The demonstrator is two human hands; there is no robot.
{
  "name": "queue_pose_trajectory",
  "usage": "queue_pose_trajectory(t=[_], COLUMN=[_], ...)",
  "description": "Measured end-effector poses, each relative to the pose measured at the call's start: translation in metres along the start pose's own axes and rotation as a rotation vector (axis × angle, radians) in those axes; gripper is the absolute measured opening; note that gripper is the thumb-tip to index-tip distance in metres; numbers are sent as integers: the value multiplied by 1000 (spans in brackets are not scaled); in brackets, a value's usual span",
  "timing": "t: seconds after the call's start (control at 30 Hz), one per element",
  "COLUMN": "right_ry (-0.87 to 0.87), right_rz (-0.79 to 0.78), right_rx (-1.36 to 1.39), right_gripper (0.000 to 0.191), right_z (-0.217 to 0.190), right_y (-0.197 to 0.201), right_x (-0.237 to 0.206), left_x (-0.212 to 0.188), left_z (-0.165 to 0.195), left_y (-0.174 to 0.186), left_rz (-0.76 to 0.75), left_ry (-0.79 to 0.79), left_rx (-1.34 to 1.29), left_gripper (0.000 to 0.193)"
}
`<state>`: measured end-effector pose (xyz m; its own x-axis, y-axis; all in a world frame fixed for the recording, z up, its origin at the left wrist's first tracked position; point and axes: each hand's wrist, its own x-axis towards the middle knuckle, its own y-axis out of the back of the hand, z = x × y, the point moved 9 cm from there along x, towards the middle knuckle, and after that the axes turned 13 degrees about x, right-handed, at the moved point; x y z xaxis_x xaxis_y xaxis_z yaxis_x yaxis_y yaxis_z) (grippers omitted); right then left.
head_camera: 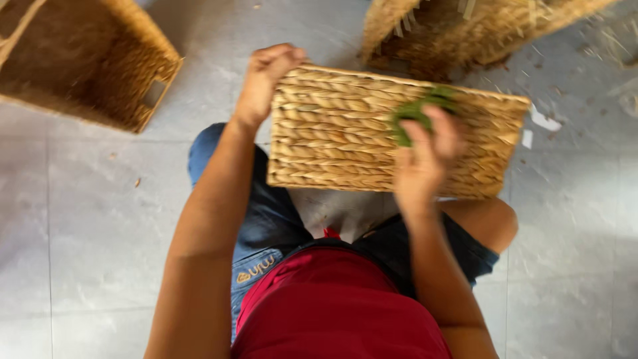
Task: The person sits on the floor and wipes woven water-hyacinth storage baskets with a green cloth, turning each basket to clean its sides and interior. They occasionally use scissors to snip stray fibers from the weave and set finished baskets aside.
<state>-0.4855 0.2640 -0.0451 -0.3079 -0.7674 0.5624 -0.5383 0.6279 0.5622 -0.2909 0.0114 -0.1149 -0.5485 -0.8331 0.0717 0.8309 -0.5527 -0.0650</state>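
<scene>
A rectangular woven straw basket rests across my lap, its braided side facing up. My left hand grips its far left corner, fingers curled over the rim. My right hand presses a green scouring pad against the woven face near the right of the middle; the hand is blurred. I sit in blue denim shorts and a red top over a grey tiled floor.
An open woven basket with a cut-out handle lies on the floor at the upper left. Another straw basket with loose strands stands at the top right. Straw bits and white scraps litter the tiles there.
</scene>
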Motion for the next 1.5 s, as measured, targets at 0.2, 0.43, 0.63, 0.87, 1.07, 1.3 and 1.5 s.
queue_pose_trajectory(t=[0.2,0.43,0.63,0.87,1.07,1.3,1.5], right_ry=[335,281,-10,-191,-65,316,363], right_rz=[-262,-258,-54,238,-19,-303,-328], right_rx=[162,141,-143,-98,-6,266,214], right_gripper=[41,54,48,45,41,44,46], right_z=[-149,-99,34,89,-8,-154,-147], right_y=[-105,-74,48,121,26,-87,-81], right_x=[13,9,-5,-39,-35,-28,-34], left_x=[-15,-18,-18,-18,-18,-15,-18], left_z=[3,0,5,5,3,-2,-1], left_y=[15,16,14,10,22,35,36], left_rz=[-2,-34,-37,-8,52,46,35], left_ry=[60,43,6,39,21,25,7], left_rx=[-33,-31,-16,-14,-7,-30,-31], left_gripper=[22,24,23,22,24,25,24])
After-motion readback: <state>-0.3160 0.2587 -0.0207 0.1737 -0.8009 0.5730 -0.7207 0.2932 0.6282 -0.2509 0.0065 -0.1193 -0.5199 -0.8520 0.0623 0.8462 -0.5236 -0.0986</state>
